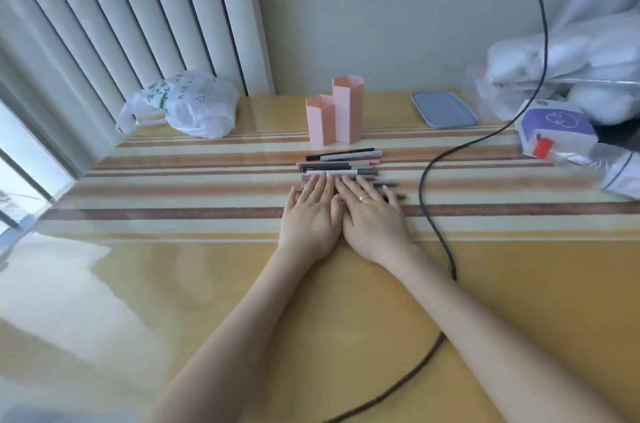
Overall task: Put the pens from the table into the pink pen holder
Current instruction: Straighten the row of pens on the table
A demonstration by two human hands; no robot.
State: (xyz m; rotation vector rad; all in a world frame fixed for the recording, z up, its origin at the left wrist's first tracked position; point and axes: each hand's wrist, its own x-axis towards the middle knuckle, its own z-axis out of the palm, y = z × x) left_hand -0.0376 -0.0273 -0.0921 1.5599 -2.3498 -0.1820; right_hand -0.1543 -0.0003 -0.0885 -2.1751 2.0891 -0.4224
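Note:
The pink pen holder [334, 116] stands upright at the back centre of the table, made of two hexagonal tubes, one taller. Just in front of it several pens [343, 163] lie side by side, pointing left to right. My left hand [311, 211] and my right hand [370, 214] rest flat, palms down, side by side, with their fingers lying over the nearest pens. Neither hand grips anything. A ring shows on my right hand. The pens under my fingers are partly hidden.
A black cable [436, 159] runs from the top right across the table past my right arm. A white plastic bag [187, 107] lies back left, a grey-blue lid [443, 109] back right, and bags and a purple-white box [554, 126] far right.

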